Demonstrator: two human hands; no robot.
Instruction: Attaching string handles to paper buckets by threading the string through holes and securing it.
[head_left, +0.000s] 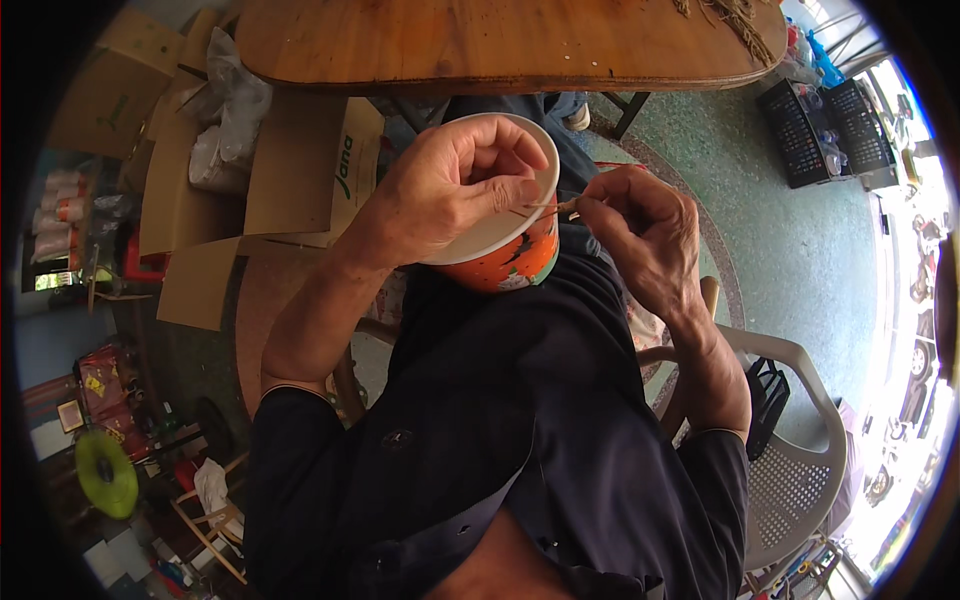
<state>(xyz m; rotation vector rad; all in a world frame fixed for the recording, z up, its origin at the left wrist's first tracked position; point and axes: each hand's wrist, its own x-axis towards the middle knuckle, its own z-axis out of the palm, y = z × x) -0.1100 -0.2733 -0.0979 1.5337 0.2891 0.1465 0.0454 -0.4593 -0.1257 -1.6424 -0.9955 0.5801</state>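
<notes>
A large paper tub [505, 262] with a white rim and an orange, dark-patterned wall sits in my lap. Over its opening, my left hand [465, 185] is closed in a pinch, thumb against a bent finger. A thin brown stem [566, 208], like a dried stalk or root, runs across the tub's right rim between my two hands. My right hand [645, 230] pinches its thicker end, just outside the rim. The thin end reaches my left fingertips. My left hand hides much of the tub's inside, so its contents cannot be made out.
Ahead stands a wooden table [500, 45] with a dried plant bundle [742, 28] at its right. Open cardboard boxes [290, 170] are on the left. Black plastic crates [825, 130] sit at the far right, and a grey chair [800, 470] stands beside me.
</notes>
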